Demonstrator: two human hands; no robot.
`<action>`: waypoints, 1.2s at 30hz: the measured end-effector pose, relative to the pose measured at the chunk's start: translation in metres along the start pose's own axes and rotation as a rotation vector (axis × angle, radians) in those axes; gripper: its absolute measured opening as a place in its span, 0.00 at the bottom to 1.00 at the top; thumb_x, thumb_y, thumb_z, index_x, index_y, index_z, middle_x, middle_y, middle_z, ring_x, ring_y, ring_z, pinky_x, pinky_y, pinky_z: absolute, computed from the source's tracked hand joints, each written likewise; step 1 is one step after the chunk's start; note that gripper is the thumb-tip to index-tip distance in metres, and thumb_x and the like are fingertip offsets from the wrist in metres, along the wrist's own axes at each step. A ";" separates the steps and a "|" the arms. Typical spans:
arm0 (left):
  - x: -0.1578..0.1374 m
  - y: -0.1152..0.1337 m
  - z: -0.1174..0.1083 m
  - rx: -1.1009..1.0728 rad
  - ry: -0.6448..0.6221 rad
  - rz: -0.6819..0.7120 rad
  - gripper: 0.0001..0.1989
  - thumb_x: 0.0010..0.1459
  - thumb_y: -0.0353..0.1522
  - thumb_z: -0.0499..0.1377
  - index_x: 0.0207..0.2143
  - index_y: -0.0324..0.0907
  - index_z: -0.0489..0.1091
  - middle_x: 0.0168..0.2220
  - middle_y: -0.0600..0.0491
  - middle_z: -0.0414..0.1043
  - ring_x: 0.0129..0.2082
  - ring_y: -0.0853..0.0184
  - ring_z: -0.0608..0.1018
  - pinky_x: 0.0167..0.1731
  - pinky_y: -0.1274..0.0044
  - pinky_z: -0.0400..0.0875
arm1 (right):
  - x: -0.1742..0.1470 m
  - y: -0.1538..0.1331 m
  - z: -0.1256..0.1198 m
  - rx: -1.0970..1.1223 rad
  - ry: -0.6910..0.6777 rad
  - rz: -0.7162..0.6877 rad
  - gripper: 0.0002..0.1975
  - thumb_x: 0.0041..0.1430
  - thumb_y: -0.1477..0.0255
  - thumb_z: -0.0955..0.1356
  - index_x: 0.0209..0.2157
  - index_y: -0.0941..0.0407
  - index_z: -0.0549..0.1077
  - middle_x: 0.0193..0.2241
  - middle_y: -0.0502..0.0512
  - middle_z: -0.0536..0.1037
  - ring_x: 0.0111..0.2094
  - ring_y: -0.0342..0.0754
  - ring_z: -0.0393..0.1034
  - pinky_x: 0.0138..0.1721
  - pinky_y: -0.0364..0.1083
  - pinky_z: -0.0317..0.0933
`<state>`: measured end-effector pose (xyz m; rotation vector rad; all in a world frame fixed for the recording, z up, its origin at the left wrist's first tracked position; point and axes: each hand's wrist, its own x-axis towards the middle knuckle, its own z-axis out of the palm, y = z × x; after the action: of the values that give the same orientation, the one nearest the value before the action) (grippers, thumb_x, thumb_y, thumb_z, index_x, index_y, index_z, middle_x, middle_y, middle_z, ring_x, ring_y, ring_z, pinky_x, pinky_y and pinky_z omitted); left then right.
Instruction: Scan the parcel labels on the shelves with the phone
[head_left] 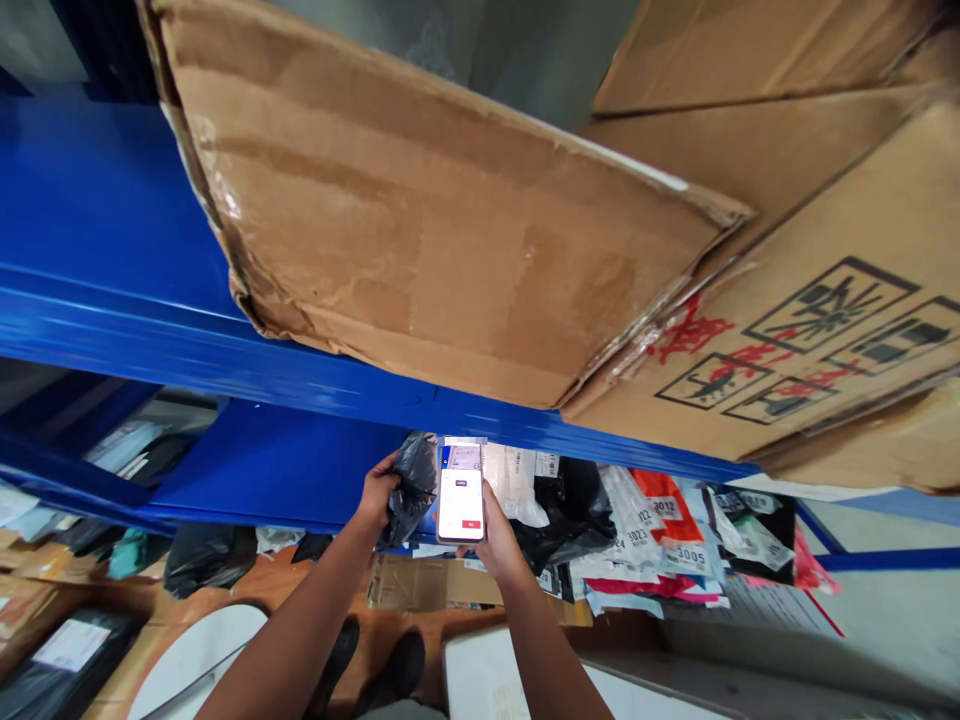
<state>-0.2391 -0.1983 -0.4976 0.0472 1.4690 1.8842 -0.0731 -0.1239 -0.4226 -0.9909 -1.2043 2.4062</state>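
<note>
My right hand (pixel 495 530) is closed around a smartphone (pixel 461 500), its lit screen facing up with a red button near the bottom. In my left hand (pixel 377 490) is the edge of a black plastic parcel bag (pixel 415 485), pinched beside the phone. The top part of the phone screen shows a camera picture of something pale. Just right of the phone lie a white parcel (pixel 517 485) and a black plastic parcel (pixel 570 505) on the lower shelf. Some of my fingers are hidden behind the phone and the bag.
Large cardboard boxes (pixel 420 220) overhang the blue upper shelf edge (pixel 315 380) close in front. Numbered parcels (pixel 652 530) heap up on the lower shelf (pixel 277 460) to the right. Below, a round white object (pixel 199 650), a white box (pixel 484 670) and more bags cover parts of the floor.
</note>
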 end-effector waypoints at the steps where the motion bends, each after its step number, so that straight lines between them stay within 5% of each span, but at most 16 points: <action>1: 0.000 0.000 0.000 -0.035 0.004 -0.005 0.31 0.29 0.28 0.52 0.41 0.37 0.76 0.32 0.49 0.79 0.34 0.61 0.78 0.34 0.73 0.72 | 0.000 0.000 -0.001 -0.003 0.003 0.001 0.37 0.57 0.49 0.61 0.61 0.56 0.54 0.32 0.61 0.83 0.30 0.57 0.78 0.19 0.47 0.67; 11: -0.003 0.004 0.004 -0.227 0.027 -0.049 0.25 0.25 0.26 0.55 0.32 0.39 0.78 0.27 0.52 0.78 0.29 0.64 0.77 0.32 0.75 0.71 | 0.002 0.002 -0.005 -0.027 0.037 -0.002 0.30 0.60 0.51 0.59 0.56 0.56 0.60 0.30 0.59 0.83 0.28 0.55 0.78 0.18 0.47 0.67; 21: -0.002 0.004 0.004 -0.245 0.019 -0.057 0.24 0.25 0.27 0.55 0.31 0.39 0.78 0.28 0.53 0.77 0.28 0.66 0.76 0.32 0.75 0.70 | 0.000 0.002 -0.005 -0.023 0.016 -0.036 0.33 0.56 0.50 0.62 0.57 0.57 0.59 0.34 0.61 0.83 0.31 0.56 0.78 0.14 0.43 0.63; 28: 0.001 -0.002 0.000 -0.200 0.022 -0.053 0.25 0.26 0.27 0.55 0.32 0.39 0.78 0.29 0.52 0.78 0.29 0.64 0.76 0.33 0.75 0.70 | -0.026 -0.007 -0.003 -0.040 -0.050 -0.109 0.44 0.42 0.75 0.69 0.62 0.48 0.51 0.43 0.55 0.81 0.35 0.53 0.78 0.19 0.42 0.67; 36: 0.001 -0.003 0.000 -0.174 0.041 -0.050 0.24 0.24 0.27 0.55 0.30 0.39 0.77 0.27 0.54 0.76 0.26 0.68 0.75 0.28 0.79 0.67 | -0.056 -0.013 -0.002 -0.036 -0.083 -0.157 0.51 0.40 0.78 0.68 0.65 0.47 0.42 0.46 0.56 0.79 0.37 0.55 0.77 0.16 0.40 0.64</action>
<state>-0.2380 -0.1973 -0.5002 -0.1096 1.3147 1.9750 -0.0323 -0.1433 -0.3877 -0.7823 -1.3062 2.3306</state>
